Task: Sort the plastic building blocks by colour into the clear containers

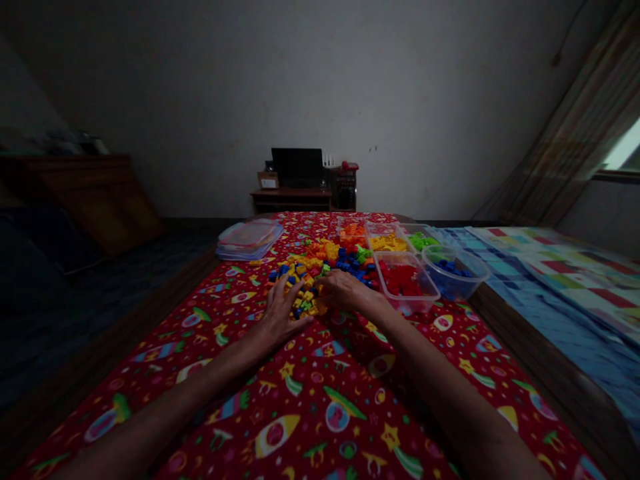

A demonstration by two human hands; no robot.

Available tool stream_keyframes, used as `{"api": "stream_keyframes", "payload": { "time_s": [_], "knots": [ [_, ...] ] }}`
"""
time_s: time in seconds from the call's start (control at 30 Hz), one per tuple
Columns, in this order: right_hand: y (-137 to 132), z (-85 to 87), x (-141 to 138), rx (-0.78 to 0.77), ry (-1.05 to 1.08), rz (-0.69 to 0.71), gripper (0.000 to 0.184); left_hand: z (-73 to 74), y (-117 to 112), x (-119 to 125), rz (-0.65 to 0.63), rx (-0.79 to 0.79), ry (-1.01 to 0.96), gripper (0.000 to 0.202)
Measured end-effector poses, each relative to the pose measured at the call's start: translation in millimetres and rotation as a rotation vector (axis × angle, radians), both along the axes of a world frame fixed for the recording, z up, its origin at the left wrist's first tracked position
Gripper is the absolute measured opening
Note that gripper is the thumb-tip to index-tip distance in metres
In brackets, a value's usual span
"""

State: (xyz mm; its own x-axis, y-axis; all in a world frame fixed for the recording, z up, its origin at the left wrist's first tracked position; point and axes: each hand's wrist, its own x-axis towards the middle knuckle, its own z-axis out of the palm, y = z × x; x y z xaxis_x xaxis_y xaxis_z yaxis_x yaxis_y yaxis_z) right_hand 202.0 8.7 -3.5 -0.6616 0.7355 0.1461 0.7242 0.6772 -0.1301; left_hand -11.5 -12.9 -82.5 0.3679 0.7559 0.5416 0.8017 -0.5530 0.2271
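A mixed heap of toy building bricks (305,267) in yellow, blue, orange, red and green lies on a red patterned tablecloth (295,400). My left hand (281,312) rests against the near left side of the heap, its fingers spread. Over the heap's near right side, my right hand (346,291) has its fingers bent down and drawn together among the bricks. What its fingertips hold, if anything, is hidden. Close to it on the right stands a clear tub of red bricks (406,307).
Farther back are clear tubs of orange bricks (353,231), yellow bricks (389,243) and green bricks (423,241). A round tub with blue bricks (463,285) stands at the right edge. Stacked lids (250,240) lie back left. A bed (565,287) adjoins the right.
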Motion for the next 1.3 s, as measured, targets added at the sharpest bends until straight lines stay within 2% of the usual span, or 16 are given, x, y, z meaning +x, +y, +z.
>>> {"api": "stream_keyframes", "payload": {
  "time_s": [0.07, 0.2, 0.3, 0.43, 0.57, 0.7, 0.83, 1.0, 1.1, 1.2, 1.3],
  "knots": [
    [-1, 4.8, 6, -0.007, -0.026, -0.066, 0.027, 6.9, 14, 10, -0.044, 0.042, 0.002, 0.064],
    [-5, 13.1, 16, 0.039, -0.026, -0.142, 0.031, 20.9, 45, 27, -0.211, 0.051, 0.035, 0.043],
    [-9, 16.5, 20, 0.063, -0.025, -0.212, 0.035, 31.2, 62, 42, -0.228, 0.005, -0.001, 0.033],
    [-7, 20.6, 22, 0.064, -0.014, -0.291, 0.038, 49.6, 70, 54, -0.24, -0.084, -0.142, 0.028],
    [-8, 28.7, 18, 0.089, 0.015, -0.317, 0.039, 71.3, 70, 40, -0.206, -0.17, -0.267, 0.034],
    [-16, 29.9, 14, 0.146, -0.003, -0.315, 0.034, 85.9, 68, 15, -0.181, -0.297, -0.165, 0.032],
    [-16, 12.4, 12, 0.221, -0.028, -0.287, 0.033, 83.9, 65, 6, -0.14, -0.373, 0.042, 0.032],
    [-9, -10.7, 7, 0.19, -0.074, -0.206, 0.03, 69.5, 60, 15, -0.146, -0.28, 0.235, 0.026],
    [-7, -9.2, 7, 0.158, -0.046, -0.216, 0.029, 67.1, 59, 17, -0.14, -0.232, 0.226, 0.018],
    [-8, 0.3, 11, 0.106, -0.011, -0.245, 0.031, 71.5, 60, 15, -0.104, -0.246, 0.178, 0.017],
    [-9, 8.6, 18, 0.132, 0.09, -0.205, 0.034, 77.2, 61, 14, -0.07, -0.258, 0.1, 0.019]
  ]
}}
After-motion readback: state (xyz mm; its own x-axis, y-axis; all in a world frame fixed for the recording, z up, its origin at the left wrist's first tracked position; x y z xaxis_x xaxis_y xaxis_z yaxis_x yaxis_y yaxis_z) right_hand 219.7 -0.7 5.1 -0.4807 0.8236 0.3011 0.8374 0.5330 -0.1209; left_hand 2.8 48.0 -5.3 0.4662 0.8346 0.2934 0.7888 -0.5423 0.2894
